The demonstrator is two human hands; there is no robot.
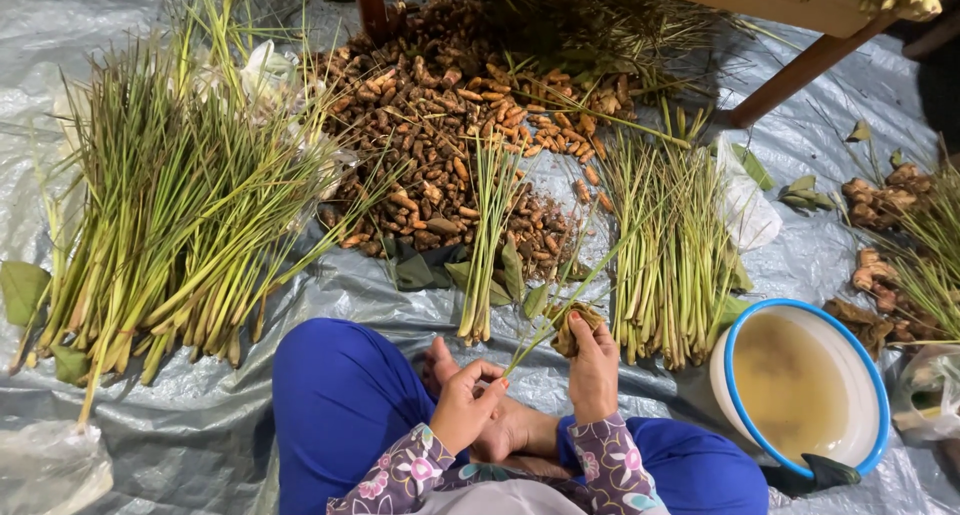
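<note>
- Your right hand (593, 360) grips a brownish root clump (570, 327), partly hidden
- Your left hand (465, 405) pinches its green stalk (540, 330) loosely; fingertip contact unclear

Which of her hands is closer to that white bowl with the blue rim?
The right hand. It holds a small bundle just left of the white bowl with the blue rim, while the left hand sits farther left, over the lap.
</note>
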